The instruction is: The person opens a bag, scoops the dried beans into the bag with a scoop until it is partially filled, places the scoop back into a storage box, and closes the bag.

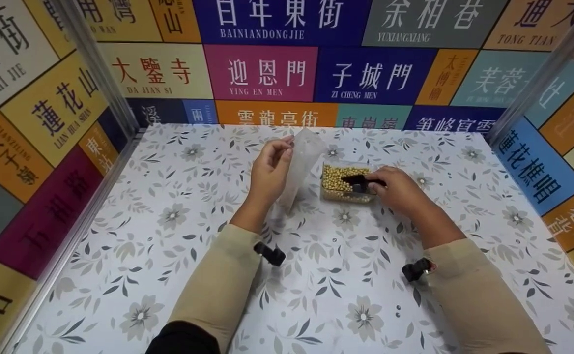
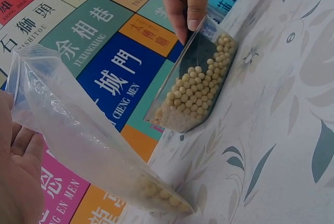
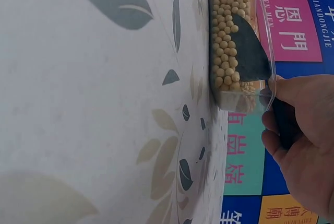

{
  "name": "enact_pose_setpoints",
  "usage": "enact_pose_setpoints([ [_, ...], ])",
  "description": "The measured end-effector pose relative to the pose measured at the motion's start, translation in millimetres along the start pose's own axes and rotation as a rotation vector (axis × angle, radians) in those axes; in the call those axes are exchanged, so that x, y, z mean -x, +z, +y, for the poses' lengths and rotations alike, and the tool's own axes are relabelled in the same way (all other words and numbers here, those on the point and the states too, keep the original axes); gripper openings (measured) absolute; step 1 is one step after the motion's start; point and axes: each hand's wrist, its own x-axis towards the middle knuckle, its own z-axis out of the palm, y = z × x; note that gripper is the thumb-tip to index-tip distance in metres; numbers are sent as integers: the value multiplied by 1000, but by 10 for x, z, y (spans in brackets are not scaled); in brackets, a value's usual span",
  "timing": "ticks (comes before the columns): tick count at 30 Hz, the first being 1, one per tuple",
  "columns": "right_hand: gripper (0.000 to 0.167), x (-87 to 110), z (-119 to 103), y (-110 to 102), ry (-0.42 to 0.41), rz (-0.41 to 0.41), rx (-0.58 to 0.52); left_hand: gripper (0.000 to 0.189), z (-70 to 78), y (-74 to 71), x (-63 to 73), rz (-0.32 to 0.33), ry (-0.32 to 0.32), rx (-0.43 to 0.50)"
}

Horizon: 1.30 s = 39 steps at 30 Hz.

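Beans (image 3: 223, 45) should spill least if the right hand (image 1: 399, 191), gripping the scoop (image 3: 251, 49), lifts level (the left hand (image 1: 270, 169) pinches the bag (image 2: 86, 114) near its top).

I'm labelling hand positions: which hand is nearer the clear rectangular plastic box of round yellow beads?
Right. The right hand is at the right end of the box, gripping a black scoop; the left hand, farther off to its left, holds a translucent plastic bag.
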Motion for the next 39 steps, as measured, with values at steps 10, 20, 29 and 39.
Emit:
enact_pose_setpoints([
  [10,38,-68,-52,60,61,-11,-33,11,-21,-3,2,-2,7,-20],
  [20,39,-36,-24,175,62,37,-77,11,-13,-2,5,5,3,-11],
  [29,40,5,51,202,83,76,-196,11,-22,-3,1,12,-7,-5],
  [39,47,119,59,130,126,74,-287,12,-38,-1,-8,0,15,3],
])
